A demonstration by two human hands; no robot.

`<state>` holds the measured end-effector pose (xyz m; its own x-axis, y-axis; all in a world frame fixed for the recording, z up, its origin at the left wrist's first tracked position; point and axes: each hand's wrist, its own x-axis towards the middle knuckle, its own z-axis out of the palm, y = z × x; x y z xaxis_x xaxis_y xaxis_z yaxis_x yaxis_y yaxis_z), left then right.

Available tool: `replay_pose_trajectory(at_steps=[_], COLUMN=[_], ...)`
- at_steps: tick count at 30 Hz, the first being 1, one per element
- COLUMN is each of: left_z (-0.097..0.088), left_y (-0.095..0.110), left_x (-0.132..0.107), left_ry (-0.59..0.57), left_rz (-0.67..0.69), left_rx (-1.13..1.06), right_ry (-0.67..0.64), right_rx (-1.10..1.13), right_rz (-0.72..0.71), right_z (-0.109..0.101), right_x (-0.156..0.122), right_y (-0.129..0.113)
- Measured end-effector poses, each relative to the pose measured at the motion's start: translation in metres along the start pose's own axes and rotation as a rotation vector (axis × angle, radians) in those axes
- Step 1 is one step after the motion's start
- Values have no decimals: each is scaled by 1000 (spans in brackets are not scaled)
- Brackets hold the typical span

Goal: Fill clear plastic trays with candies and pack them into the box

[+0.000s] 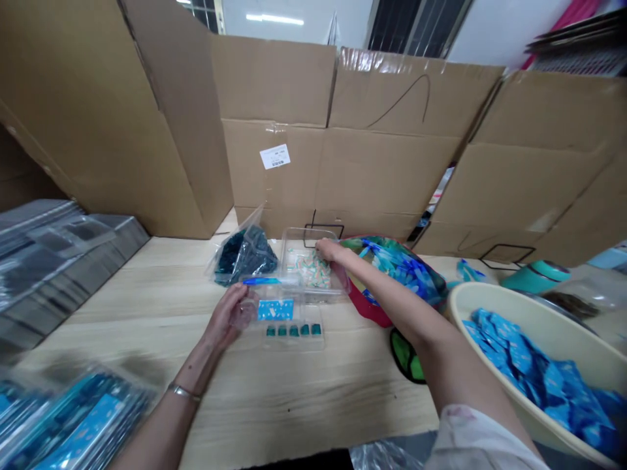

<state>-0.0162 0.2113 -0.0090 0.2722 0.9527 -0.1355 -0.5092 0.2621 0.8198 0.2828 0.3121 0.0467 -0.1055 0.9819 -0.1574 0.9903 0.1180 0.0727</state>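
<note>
My left hand [230, 314] rests on the left edge of a clear plastic tray [289, 321], fingers curled round its rim. The tray holds a blue patterned card and a row of small teal pieces along its near side, with a blue pen-like stick at its far side. My right hand [327, 249] reaches forward into a clear box [294, 243] of small pale pieces with green and pink marks, fingertips pinched down among them. What they pinch is hidden.
A plastic bag of dark teal pieces [242, 253] lies left of the box. A beige basin [490, 307] of blue packets sits at the right, a colourful bag [399, 264] behind my right arm. Stacked clear trays [53, 254] lie left, finished packs [73, 424] near left. Cardboard boxes [343, 143] wall the back.
</note>
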Motion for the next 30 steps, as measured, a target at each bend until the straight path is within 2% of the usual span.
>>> replay_pose_trajectory(at_steps=[4, 8, 14, 19, 24, 28, 30], left_z=[-7, -10, -15, -15, -12, -12, -14], left_y=[-7, -11, -12, -11, -9, -9, -9], left_x=[2, 6, 10, 9, 5, 4, 4], left_ry=[-15, -31, 5, -11, -93, -186, -206], left_rz=[-70, -134, -160, -156, -242, -312, -316], left_rx=[-76, -122, -155, -132, -52, -43, -41], right_ry=[-86, -108, -63, 25, -2, -52, -32], right_rx=[-27, -18, 89, 219, 302, 311, 295], right_rz=[-17, -57, -171, -203, -183, -178, -164], right_z=[6, 12, 20, 14, 11, 10, 9], right_x=[20, 27, 22, 23, 25, 17, 14], right_y=[3, 9, 9, 14, 22, 18, 15])
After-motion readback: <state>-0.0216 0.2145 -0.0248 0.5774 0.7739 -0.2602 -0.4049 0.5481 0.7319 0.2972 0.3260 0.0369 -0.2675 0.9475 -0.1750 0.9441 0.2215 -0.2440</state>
